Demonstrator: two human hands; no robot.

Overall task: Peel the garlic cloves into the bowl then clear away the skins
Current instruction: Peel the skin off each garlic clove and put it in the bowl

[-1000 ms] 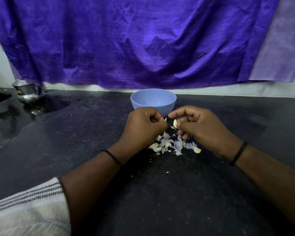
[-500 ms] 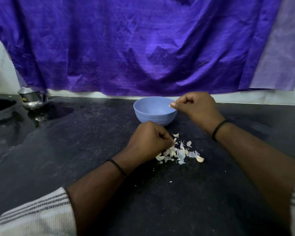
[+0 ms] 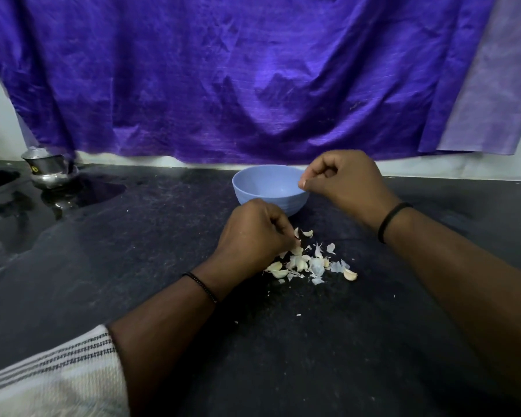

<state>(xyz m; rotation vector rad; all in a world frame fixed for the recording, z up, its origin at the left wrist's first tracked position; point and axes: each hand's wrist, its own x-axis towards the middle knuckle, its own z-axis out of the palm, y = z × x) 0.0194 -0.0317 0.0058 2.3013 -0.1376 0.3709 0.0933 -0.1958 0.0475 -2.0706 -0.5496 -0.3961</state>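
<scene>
Two hands at work over a dark stone counter (image 3: 133, 266), purple cloth (image 3: 223, 85) hung on the wall behind.

Far left, at the back edge of the counter: a small steel pot (image 3: 47, 171), upright, with a wet patch (image 3: 82, 192) spreading around and in front of it.

Lower left corner: a pale striped sleeve (image 3: 51, 374) on the left forearm; a thin dark bead bracelet (image 3: 200, 285) at that wrist.

Left hand (image 3: 253, 236): knuckles up, fingers curled down into the left edge of the garlic pile. Fingertips are in contact with the nearest pieces; whether they actually pinch one I cannot tell, as the hand hides its own fingertips.

Garlic pile (image 3: 307, 263): whole cloves and papery skins mixed, lying on the counter just in front of the bowl and between the two forearms. One clove (image 3: 350, 275) sits at the right edge of the pile, slightly apart. A few tiny skin flecks lie nearer the viewer.

Blue bowl (image 3: 253, 188): upright, just behind the left hand. Visible inside wall shows nothing; the bottom is partly hidden.

Right hand (image 3: 343, 185): raised over the bowl's right rim, fingers curled loosely, thumb and forefinger tips close together. Nothing visible between them. A black band (image 3: 390, 221) at that wrist.
</scene>
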